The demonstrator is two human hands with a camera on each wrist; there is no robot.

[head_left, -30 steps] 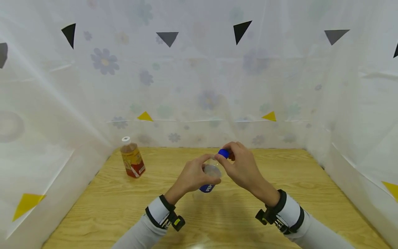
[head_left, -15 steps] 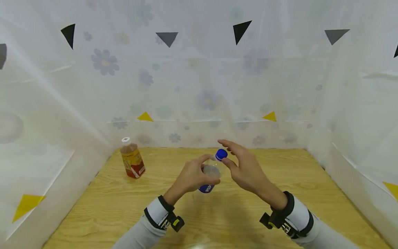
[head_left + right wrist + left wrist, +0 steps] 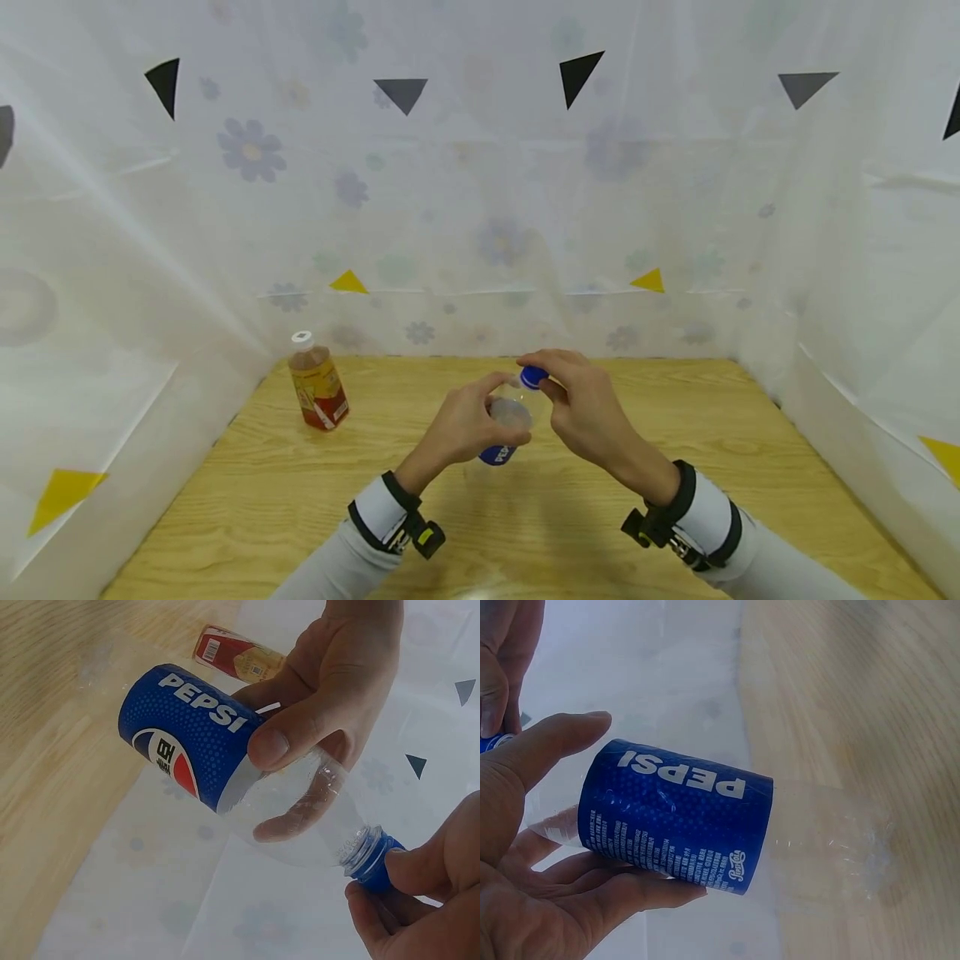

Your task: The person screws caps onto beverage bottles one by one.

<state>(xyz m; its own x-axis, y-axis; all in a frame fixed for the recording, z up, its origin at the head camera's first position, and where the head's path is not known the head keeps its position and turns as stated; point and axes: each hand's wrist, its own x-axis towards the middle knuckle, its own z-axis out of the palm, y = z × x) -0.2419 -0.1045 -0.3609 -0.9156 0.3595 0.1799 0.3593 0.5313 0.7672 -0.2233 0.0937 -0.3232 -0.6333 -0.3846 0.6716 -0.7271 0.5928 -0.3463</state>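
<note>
A clear plastic Pepsi bottle [image 3: 187,731] with a blue label is held near the middle of the table, its neck tilted up to the right in the head view. My left hand [image 3: 465,421] grips it round the upper body, thumb and fingers on opposite sides. In the left wrist view the bottle's lower part [image 3: 832,840] looks see-through, with no drink visible. On the neck sits a blue cap [image 3: 533,377]. My right hand [image 3: 588,408] pinches this cap between thumb and fingers, as the right wrist view also shows.
A bottle of reddish-brown drink [image 3: 318,387] with a white cap and a yellow-red label stands at the left of the wooden table [image 3: 300,517]. White sheeting [image 3: 495,183] with flowers and coloured triangles walls in the back and sides.
My right hand let its fingers spread off the cap half a second ago, and now they have closed on it again. The left hand and the Pepsi bottle have hardly moved.
</note>
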